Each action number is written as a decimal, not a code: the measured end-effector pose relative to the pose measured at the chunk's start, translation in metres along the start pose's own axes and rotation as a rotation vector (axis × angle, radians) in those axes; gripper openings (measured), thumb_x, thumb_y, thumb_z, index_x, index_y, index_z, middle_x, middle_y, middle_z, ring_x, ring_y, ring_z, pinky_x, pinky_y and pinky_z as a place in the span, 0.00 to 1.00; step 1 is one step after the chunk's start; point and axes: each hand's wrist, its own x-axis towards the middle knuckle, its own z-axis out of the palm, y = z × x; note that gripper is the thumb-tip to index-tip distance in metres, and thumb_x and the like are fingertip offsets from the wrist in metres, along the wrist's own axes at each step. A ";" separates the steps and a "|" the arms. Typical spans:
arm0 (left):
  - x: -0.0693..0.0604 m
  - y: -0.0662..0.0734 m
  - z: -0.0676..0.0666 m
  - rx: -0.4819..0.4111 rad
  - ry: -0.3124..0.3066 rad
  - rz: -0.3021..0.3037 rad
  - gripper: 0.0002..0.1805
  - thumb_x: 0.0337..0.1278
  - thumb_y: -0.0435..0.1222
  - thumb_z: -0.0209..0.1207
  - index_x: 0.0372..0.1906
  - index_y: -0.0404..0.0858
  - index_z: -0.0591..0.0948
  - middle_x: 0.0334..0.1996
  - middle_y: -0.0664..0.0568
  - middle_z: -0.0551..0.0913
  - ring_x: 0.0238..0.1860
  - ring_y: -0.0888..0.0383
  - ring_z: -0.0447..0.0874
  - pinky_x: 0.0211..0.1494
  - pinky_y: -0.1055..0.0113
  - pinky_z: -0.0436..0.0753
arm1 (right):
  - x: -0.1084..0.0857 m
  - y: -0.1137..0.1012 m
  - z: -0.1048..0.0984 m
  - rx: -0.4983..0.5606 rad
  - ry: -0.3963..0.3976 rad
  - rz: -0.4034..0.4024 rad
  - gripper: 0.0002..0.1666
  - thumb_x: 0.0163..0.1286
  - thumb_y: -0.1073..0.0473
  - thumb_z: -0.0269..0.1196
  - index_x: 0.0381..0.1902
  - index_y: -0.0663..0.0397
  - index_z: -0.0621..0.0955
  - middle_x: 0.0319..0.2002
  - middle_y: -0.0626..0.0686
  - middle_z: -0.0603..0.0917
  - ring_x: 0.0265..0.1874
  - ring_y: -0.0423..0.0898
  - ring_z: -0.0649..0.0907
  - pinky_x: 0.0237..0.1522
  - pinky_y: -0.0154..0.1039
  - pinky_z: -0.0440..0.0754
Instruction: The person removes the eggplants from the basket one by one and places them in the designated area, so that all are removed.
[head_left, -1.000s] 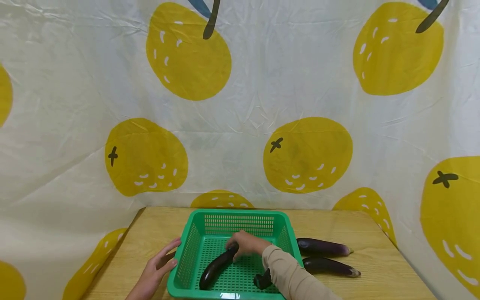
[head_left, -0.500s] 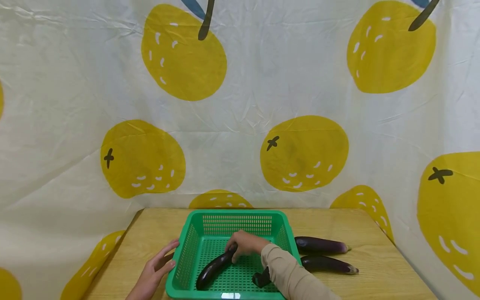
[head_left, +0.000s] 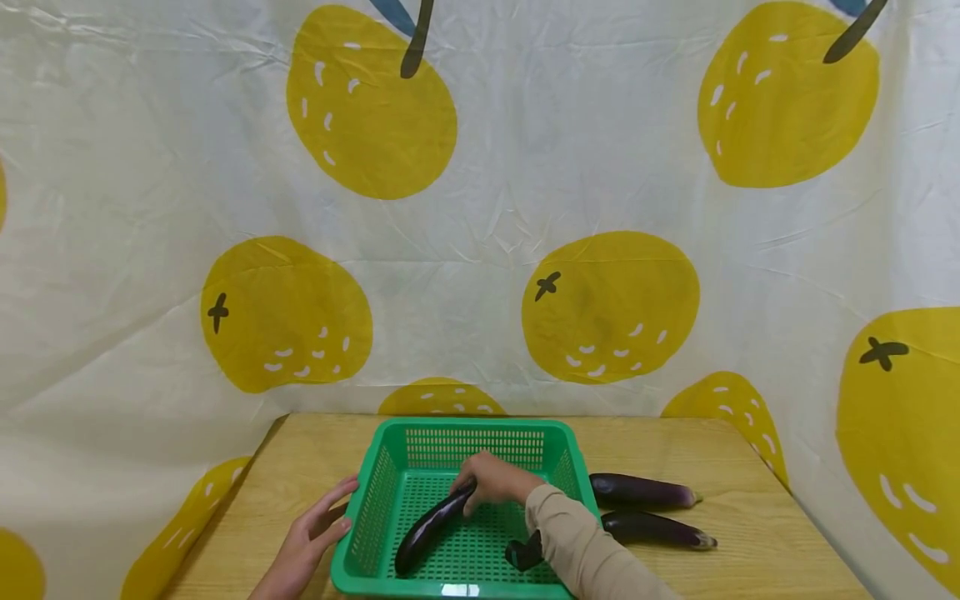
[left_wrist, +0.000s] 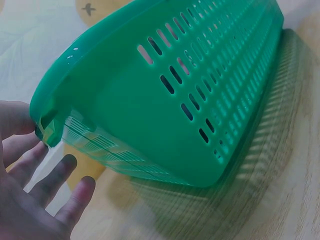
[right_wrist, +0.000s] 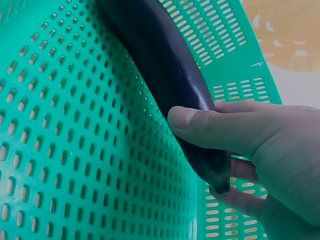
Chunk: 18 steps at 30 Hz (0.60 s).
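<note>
A dark, glossy eggplant [head_left: 431, 529] lies slantwise inside a green perforated basket [head_left: 465, 590]. My right hand [head_left: 495, 482] grips its far end. In the right wrist view, the thumb of that hand [right_wrist: 270, 145] presses on the upper side of the eggplant [right_wrist: 160, 60], and the other fingers pass behind it near the tip. My left hand [head_left: 300, 537] is at the basket's left side, its fingers touching the rim. Seen from the left wrist, the fingers of that hand [left_wrist: 35, 185] are spread at the rim's corner of the basket [left_wrist: 115, 100].
Two more eggplants, one farther back [head_left: 643, 492] and one nearer [head_left: 660, 531], lie on the wooden table [head_left: 765, 517] right of the basket. A black device [head_left: 525, 552] is at the right wrist. Behind the table hangs a fruit-patterned cloth [head_left: 465, 317].
My right hand has risen slightly, and the end of the eggplant it grips has lifted with it. The left hand stays at the basket's rim.
</note>
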 end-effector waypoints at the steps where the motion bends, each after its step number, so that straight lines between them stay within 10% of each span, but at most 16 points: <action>1: 0.000 0.000 0.000 -0.001 0.000 0.001 0.30 0.78 0.38 0.54 0.79 0.35 0.65 0.80 0.40 0.56 0.75 0.29 0.64 0.56 0.73 0.81 | 0.000 0.001 0.000 0.001 0.003 0.002 0.20 0.58 0.60 0.78 0.50 0.49 0.91 0.46 0.48 0.88 0.43 0.38 0.85 0.44 0.30 0.83; 18: 0.001 0.000 0.000 -0.011 -0.010 -0.003 0.31 0.79 0.37 0.53 0.79 0.35 0.64 0.81 0.37 0.54 0.76 0.28 0.62 0.56 0.74 0.81 | -0.001 0.001 -0.006 -0.023 0.031 0.001 0.19 0.59 0.59 0.78 0.49 0.49 0.91 0.46 0.48 0.89 0.44 0.38 0.84 0.46 0.31 0.84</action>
